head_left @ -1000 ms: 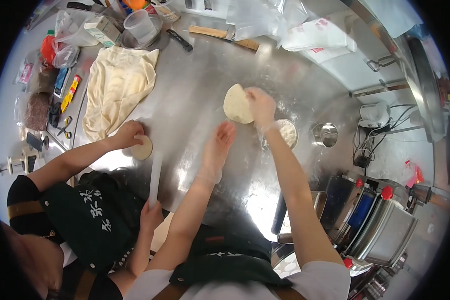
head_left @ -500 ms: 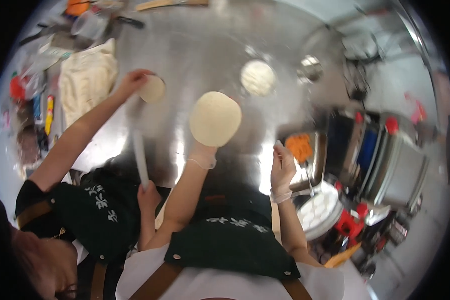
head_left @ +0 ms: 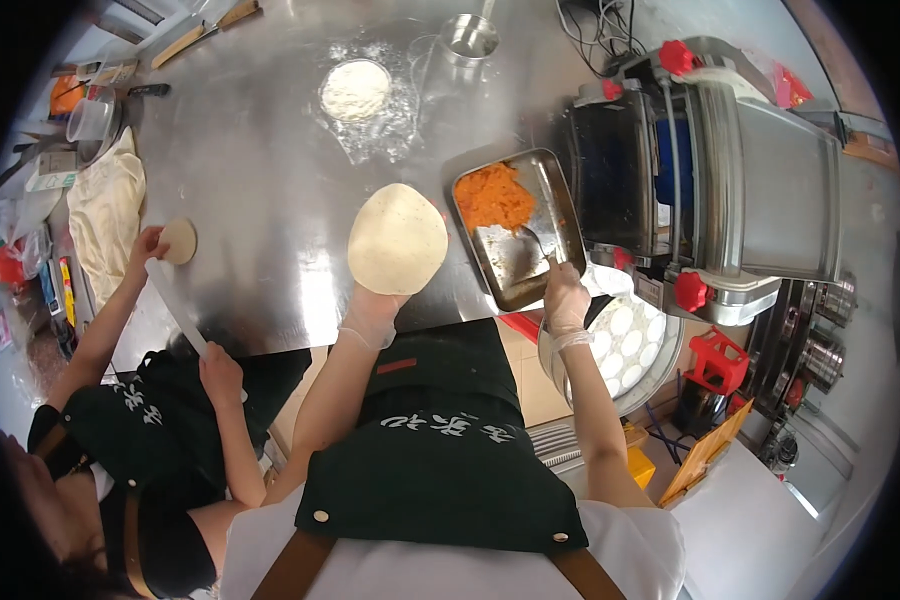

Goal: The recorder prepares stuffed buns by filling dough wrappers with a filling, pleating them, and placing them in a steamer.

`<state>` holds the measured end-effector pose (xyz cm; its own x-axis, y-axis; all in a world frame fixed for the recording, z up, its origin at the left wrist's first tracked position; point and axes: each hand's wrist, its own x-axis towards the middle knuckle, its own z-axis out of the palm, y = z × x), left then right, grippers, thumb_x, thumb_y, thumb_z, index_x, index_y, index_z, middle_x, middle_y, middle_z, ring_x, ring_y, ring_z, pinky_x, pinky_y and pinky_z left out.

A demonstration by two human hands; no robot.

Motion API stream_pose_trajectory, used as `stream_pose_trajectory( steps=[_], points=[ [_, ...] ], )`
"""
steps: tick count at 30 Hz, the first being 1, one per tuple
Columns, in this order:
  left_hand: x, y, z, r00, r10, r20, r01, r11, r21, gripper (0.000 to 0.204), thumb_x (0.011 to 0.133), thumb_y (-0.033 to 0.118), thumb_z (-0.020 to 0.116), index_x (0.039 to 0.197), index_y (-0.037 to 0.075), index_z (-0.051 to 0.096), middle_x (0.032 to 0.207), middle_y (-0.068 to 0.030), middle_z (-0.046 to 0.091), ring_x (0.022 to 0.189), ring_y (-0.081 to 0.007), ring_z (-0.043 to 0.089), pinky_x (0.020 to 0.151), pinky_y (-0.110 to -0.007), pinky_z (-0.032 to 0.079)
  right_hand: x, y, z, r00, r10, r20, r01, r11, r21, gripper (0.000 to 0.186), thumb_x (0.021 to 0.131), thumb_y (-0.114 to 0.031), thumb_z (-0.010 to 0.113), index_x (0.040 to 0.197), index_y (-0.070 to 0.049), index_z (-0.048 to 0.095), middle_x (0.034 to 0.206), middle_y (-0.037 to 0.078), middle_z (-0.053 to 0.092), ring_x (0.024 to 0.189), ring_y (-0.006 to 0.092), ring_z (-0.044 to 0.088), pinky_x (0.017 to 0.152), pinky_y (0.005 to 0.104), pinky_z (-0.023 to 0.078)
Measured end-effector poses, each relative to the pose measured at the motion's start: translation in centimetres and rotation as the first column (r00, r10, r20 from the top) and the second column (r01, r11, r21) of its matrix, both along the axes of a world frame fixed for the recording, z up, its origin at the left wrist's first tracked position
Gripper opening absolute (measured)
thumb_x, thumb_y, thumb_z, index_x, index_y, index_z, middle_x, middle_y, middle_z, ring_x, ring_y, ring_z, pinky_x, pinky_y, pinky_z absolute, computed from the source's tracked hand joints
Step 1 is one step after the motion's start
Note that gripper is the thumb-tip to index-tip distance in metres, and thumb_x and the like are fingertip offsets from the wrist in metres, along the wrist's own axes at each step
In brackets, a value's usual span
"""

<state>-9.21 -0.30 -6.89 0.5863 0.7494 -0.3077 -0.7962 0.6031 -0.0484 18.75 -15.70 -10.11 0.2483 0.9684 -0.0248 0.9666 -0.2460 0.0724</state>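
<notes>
A thin round sheet of pale dough point(head_left: 398, 238) lies across my left hand point(head_left: 377, 307), which holds it up from beneath. The dough hides most of those fingers; a clear plastic glove shows at the wrist. My right hand point(head_left: 567, 298), also in a clear glove, is closed around the handle of a metal spoon point(head_left: 534, 240). The spoon's head rests inside a rectangular metal tray point(head_left: 515, 275), at the lower edge of a mound of orange filling point(head_left: 495, 196). The tray sits on the steel table, right of the dough.
At left a co-worker's hands hold a small dough round point(head_left: 178, 241) and a white rolling pin point(head_left: 177, 308). Flour point(head_left: 356, 90) is heaped farther back, near a metal pan point(head_left: 469, 36). A steel machine point(head_left: 715, 180) and a round pan of white discs point(head_left: 625, 345) stand right.
The view has swung right, so the table's things sit farther left. My right hand, earlier beside the tray, now grips the spoon. The dough sheet stays on my left hand.
</notes>
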Motion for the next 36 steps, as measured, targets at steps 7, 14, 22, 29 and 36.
stream_pose_trajectory(
  steps=[7, 14, 22, 29, 36],
  points=[
    [5.2, -6.9, -4.0, 0.974, -0.133, -0.184, 0.087, 0.967, -0.24, 0.048, 0.1, 0.041, 0.043, 0.136, 0.01, 0.049, 0.134, -0.0133, 0.056, 0.121, -0.0308, 0.057, 0.101, -0.048, 0.049, 2.0, 6.7, 3.8, 0.94, 0.08, -0.331, -0.02, 0.983, 0.181, 0.038, 0.082, -0.002, 0.055, 0.118, -0.011, 0.064, 0.095, 0.01, 0.064, 0.079, 0.0322, 0.067, 0.065, 0.0421, 0.056],
    [7.0, -9.6, -4.9, 0.972, -0.036, -0.231, -0.018, 0.974, -0.228, 0.046, 0.1, 0.041, 0.044, 0.134, 0.01, 0.05, 0.131, -0.0113, 0.058, 0.119, -0.0288, 0.058, 0.099, -0.046, 0.05, 4.0, 5.4, 1.5, 0.899, 0.204, -0.389, -0.232, 0.972, -0.026, 0.048, 0.08, 0.002, 0.054, 0.125, -0.013, 0.059, 0.092, 0.013, 0.065, 0.079, 0.0347, 0.066, 0.069, 0.0464, 0.054],
    [7.5, -10.3, -5.5, 0.968, 0.05, -0.246, -0.099, 0.977, -0.191, 0.05, 0.099, 0.043, 0.045, 0.134, 0.008, 0.051, 0.13, -0.014, 0.058, 0.119, -0.03, 0.058, 0.101, -0.045, 0.049, 5.0, 6.3, 1.4, 0.876, 0.32, -0.361, -0.356, 0.934, -0.035, 0.038, 0.082, -0.004, 0.053, 0.118, -0.012, 0.062, 0.094, 0.011, 0.064, 0.078, 0.0334, 0.067, 0.067, 0.0461, 0.054],
    [6.8, -8.4, -5.0, 0.934, 0.02, -0.356, -0.097, 0.976, -0.197, 0.049, 0.098, 0.045, 0.045, 0.133, 0.011, 0.052, 0.129, -0.0099, 0.06, 0.116, -0.0276, 0.06, 0.096, -0.046, 0.052, 5.2, 6.7, 1.4, 0.857, 0.224, -0.464, -0.272, 0.962, -0.038, 0.038, 0.082, -0.002, 0.053, 0.118, -0.009, 0.063, 0.091, 0.014, 0.066, 0.081, 0.0335, 0.067, 0.07, 0.0448, 0.054],
    [6.1, -6.7, -4.9, 0.934, -0.044, -0.355, -0.042, 0.972, -0.233, 0.049, 0.097, 0.046, 0.047, 0.132, 0.012, 0.053, 0.127, -0.0083, 0.061, 0.113, -0.0266, 0.062, 0.095, -0.045, 0.053, 4.5, 6.3, 2.7, 0.829, 0.366, -0.423, -0.339, 0.93, 0.141, 0.042, 0.081, -0.002, 0.054, 0.122, -0.005, 0.061, 0.089, 0.011, 0.065, 0.076, 0.0304, 0.066, 0.066, 0.041, 0.055]
  ],
)
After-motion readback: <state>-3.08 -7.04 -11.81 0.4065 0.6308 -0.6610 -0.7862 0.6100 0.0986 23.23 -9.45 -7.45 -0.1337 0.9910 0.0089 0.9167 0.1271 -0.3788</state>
